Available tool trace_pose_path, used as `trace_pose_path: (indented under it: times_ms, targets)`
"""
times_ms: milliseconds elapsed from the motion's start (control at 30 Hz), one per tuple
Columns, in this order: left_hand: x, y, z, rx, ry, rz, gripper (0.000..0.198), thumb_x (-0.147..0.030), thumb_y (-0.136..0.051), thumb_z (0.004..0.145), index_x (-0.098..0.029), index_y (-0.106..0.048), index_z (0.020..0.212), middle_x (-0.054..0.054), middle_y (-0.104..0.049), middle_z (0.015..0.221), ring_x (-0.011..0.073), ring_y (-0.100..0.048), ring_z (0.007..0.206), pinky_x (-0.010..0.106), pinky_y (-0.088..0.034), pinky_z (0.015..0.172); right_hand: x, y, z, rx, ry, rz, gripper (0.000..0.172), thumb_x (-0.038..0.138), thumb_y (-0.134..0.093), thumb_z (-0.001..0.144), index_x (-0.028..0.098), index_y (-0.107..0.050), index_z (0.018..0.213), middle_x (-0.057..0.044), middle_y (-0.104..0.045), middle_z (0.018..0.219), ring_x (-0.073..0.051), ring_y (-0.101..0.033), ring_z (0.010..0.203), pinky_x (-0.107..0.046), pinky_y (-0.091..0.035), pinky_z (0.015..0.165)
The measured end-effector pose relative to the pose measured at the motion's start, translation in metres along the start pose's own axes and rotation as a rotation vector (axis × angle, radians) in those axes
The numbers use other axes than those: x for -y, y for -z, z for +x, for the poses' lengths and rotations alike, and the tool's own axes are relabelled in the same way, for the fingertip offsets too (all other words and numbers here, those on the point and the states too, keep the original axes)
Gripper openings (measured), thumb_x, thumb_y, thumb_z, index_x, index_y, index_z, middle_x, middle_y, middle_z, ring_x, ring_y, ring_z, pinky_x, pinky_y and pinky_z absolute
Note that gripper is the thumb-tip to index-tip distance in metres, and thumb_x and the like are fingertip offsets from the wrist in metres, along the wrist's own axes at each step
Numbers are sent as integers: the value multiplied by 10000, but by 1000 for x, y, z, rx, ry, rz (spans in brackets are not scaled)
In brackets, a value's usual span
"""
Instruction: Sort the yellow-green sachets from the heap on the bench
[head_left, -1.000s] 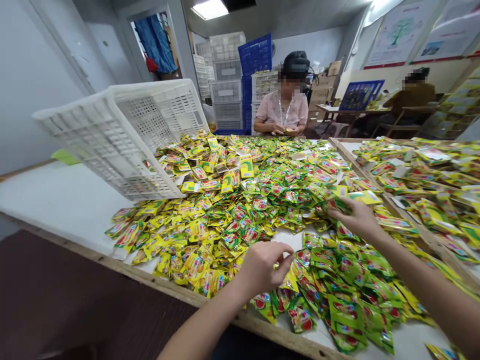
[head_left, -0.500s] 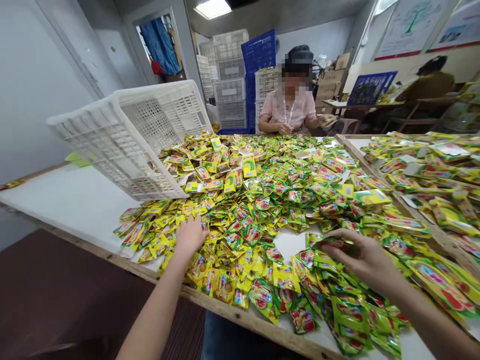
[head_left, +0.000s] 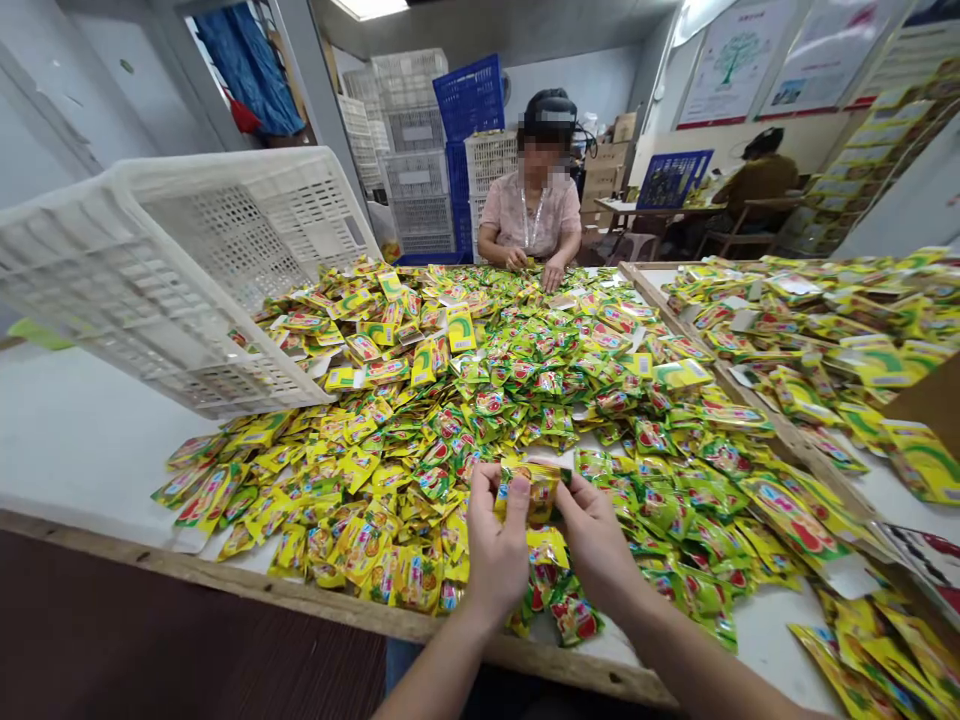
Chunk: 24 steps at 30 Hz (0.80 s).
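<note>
My left hand [head_left: 498,545] is closed on a small yellow candy packet [head_left: 541,490] with fruit pictures, thumb across its front. From the other side my right hand [head_left: 600,535] pinches the packet's right end, where a darker green edge shows; whether a second packet lies behind cannot be made out. Both hands are held just above the table's near side. Around and under them spreads a heap of small packets, yellow pineapple ones [head_left: 416,580] to the left and green watermelon ones [head_left: 694,500] to the right.
A tipped white crate [head_left: 225,340] rests at the left, with small yellow boxes [head_left: 461,328] by its mouth. A wooden divider [head_left: 780,425] separates more packs on the right. Across the table sits a person [head_left: 531,205] handling packets. Wooden edging [head_left: 337,603] runs along the front.
Both hands have come together from far apart, and a yellow packet is now held between them. My view has turned to the right. The person opposite has lowered a hand to the heap.
</note>
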<state>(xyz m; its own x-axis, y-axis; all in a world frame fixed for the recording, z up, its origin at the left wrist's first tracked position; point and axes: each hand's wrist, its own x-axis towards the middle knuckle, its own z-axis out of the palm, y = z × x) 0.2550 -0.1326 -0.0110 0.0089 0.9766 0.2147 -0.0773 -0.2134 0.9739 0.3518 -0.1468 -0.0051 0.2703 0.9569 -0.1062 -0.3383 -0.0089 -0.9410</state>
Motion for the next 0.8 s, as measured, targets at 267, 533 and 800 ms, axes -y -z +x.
trace_pose_path:
  times_ms: [267, 533, 800]
  targets:
    - [25, 8, -2, 14, -106, 187, 284, -482, -373, 910, -219, -397, 805, 4, -452, 762, 149, -481, 706, 277, -442, 661, -10, -10, -14, 44, 2, -52, 420, 479, -765, 629, 171, -666, 898, -69, -723, 903, -225, -663, 859, -319, -528, 790]
    - [11, 82, 142, 31, -146, 764, 175, -315, -407, 888, -174, -510, 903, 80, -574, 908, 204, -559, 872, 346, -455, 811, -5, 23, 12, -172, 36, 9, 421, 458, -808, 569, 168, -656, 833, -35, -729, 821, -202, -681, 787, -316, -543, 771]
    - [36, 68, 248, -69, 93, 968, 337, -353, -564, 867, -149, -539, 1135, 86, -561, 1169, 223, -554, 1048, 451, -451, 904, -13, 22, 19, -171, 31, 31, 484, 498, -800, 542, 150, -645, 841, -49, -735, 810, -213, -685, 763, -324, -548, 733]
